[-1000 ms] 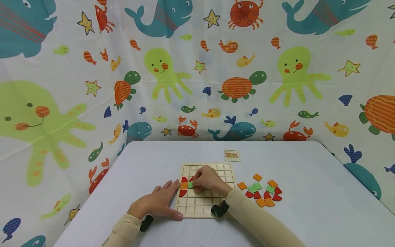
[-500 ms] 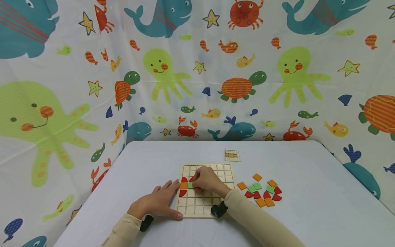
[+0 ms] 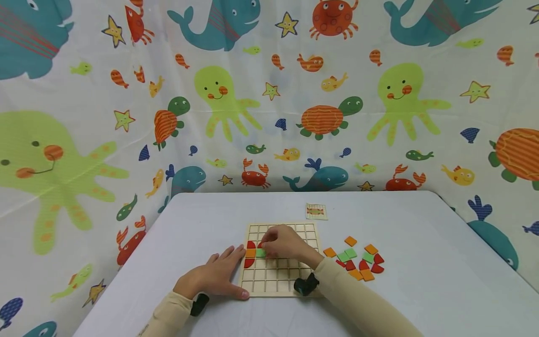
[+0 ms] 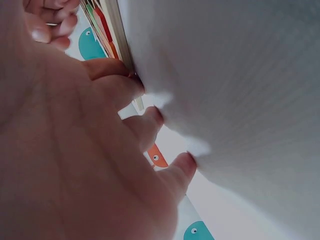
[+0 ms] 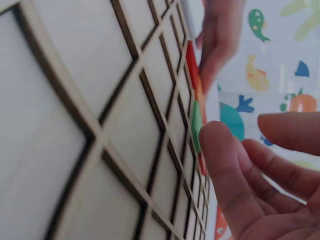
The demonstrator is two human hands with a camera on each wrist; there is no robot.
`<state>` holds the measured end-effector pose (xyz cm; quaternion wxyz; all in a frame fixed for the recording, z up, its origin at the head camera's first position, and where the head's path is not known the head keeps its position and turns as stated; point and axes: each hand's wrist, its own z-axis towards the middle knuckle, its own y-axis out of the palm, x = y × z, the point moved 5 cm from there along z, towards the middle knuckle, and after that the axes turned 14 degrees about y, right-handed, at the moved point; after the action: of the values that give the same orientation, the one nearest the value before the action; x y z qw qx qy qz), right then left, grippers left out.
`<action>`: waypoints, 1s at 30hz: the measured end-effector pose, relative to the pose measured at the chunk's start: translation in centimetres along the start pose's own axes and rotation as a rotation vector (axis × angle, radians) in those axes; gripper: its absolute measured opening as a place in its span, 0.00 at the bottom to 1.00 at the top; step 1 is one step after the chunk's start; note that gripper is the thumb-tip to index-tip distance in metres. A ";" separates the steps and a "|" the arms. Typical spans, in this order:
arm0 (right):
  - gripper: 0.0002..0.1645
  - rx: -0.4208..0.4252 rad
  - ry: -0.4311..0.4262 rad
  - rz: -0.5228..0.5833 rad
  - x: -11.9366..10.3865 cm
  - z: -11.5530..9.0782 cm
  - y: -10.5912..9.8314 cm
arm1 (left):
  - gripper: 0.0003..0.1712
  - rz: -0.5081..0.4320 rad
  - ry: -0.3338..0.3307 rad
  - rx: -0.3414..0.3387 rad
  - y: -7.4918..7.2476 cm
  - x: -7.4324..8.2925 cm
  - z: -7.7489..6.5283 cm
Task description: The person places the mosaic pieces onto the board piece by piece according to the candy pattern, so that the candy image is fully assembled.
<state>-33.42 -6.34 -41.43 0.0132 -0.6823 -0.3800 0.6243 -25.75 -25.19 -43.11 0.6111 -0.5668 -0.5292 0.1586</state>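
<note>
My right hand (image 3: 286,243) hovers over the left part of a wooden grid board (image 3: 278,283). In the right wrist view its thumb (image 5: 220,145) and forefinger stand apart with nothing between them. Just by the fingertips a green square tile (image 3: 260,253) lies in a cell, beside an orange square tile (image 3: 250,253). Red rounded tiles (image 3: 249,263) sit above and below the orange one; another red one is partly hidden behind the fingers. My left hand (image 3: 214,277) lies spread at the board's left edge, fingertips on the table and thumb at the near corner.
Loose orange, green and red tiles (image 3: 350,254) are scattered on the table right of the board. A small pattern card (image 3: 316,211) lies behind it. A curtain printed with sea animals (image 3: 269,117) hangs beyond the white table (image 3: 421,243).
My right hand's fingers have come off the green tile and parted, and the wrist has shifted slightly right. The green tile stays in its cell. My left hand keeps its place.
</note>
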 end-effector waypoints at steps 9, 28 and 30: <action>0.16 -0.049 -0.080 0.070 0.6 -2.1 -3.3 | 0.70 0.004 -0.029 0.005 0.4 0.2 -0.3; 0.17 0.076 -0.064 0.059 4.2 -8.3 -12.9 | 0.69 -0.002 -0.034 0.016 0.9 1.4 -0.8; 0.18 0.095 -0.049 0.054 4.6 -9.0 -13.9 | 0.70 -0.003 -0.039 0.018 1.0 1.5 -0.9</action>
<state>-33.01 10.10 -36.44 0.0195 -0.6753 -0.3318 0.6584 -24.03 -24.15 -43.03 0.6059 -0.5572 -0.5407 0.1734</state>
